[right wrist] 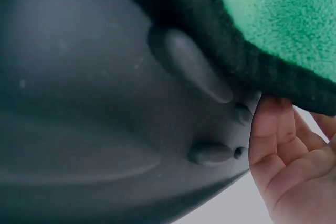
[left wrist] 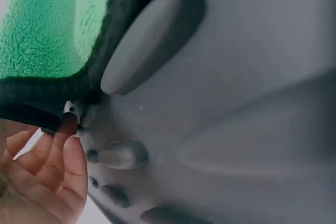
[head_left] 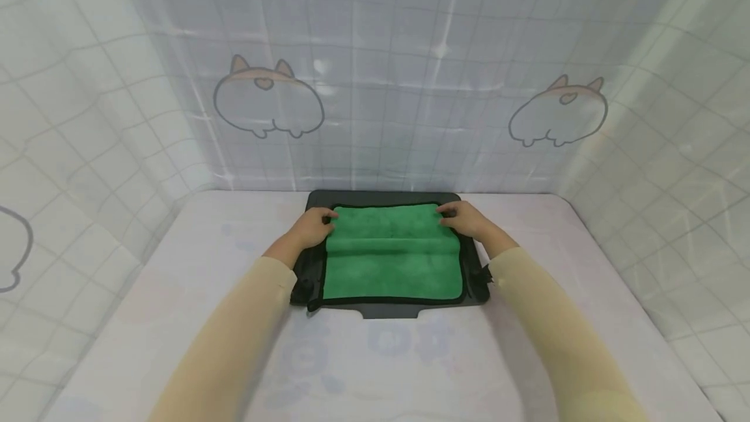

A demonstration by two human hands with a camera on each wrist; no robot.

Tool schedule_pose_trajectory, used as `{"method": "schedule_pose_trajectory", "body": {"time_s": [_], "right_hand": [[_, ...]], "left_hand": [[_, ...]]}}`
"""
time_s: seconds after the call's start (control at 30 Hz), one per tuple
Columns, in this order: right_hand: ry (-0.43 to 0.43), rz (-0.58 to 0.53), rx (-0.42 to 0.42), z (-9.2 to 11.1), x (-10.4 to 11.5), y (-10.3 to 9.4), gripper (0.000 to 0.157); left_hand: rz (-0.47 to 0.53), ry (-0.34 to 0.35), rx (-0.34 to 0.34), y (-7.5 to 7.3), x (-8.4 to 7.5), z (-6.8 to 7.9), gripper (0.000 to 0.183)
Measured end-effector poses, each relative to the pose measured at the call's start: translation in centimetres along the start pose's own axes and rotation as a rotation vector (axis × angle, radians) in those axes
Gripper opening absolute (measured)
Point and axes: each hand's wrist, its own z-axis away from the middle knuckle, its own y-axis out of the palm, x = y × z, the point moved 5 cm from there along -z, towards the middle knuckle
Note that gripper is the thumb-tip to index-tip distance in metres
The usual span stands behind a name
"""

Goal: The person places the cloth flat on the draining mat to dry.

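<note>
A green plush towel (head_left: 392, 273) with a black border lies over a dark grey plastic panel (head_left: 383, 197), a raised fold running across its middle. At the towel's far left corner, my left hand (head_left: 312, 228) pinches the edge. My right hand (head_left: 469, 219) pinches the far right corner in the same way. In the left wrist view, the fingers of the left hand (left wrist: 44, 177) reach the underside of the black border. Fingertips of the right hand (right wrist: 294, 166) disappear behind the border in the right wrist view. Raised oblong bumps (right wrist: 194, 66) stand on the panel beside the towel.
The panel rests on a pale patterned table cover (head_left: 387, 370). A tab (head_left: 389, 311) juts from its front edge, and small black pieces (head_left: 303, 292) show at its near corners. Grid-patterned curtains (head_left: 398, 83) with cartoon drawings surround the table at the back and both sides.
</note>
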Motion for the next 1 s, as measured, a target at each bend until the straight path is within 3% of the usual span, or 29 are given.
{"method": "schedule_pose_trajectory", "body": {"time_s": [0.23, 0.37, 0.53, 0.73, 0.83, 1.0], "right_hand": [[-0.012, 0.043, -0.048, -0.1, 0.3, -0.6, 0.040], [0.005, 0.024, -0.091, -0.2, 0.5, -1.2, 0.043], [0.033, -0.025, -0.124, -0.4, 0.2, -1.7, 0.047], [0.047, -0.053, -0.142, -0.8, -0.3, -1.8, 0.049], [0.054, -0.056, -0.125, -1.0, -0.3, -1.4, 0.052], [0.052, -0.046, -0.021, -1.1, -0.5, -0.4, 0.055]], "left_hand": [[0.004, -0.016, -0.031, -0.8, 0.1, -0.6, 0.040], [-0.027, 0.015, -0.066, -1.4, -0.5, -0.9, 0.044], [-0.081, 0.099, -0.042, -1.4, -1.4, -1.9, 0.056], [-0.096, 0.099, -0.021, -1.1, -2.2, -2.3, 0.064], [-0.104, 0.091, -0.010, -0.7, -1.9, -2.3, 0.067], [-0.121, 0.047, 0.060, 0.3, -0.7, -2.4, 0.065]]}}
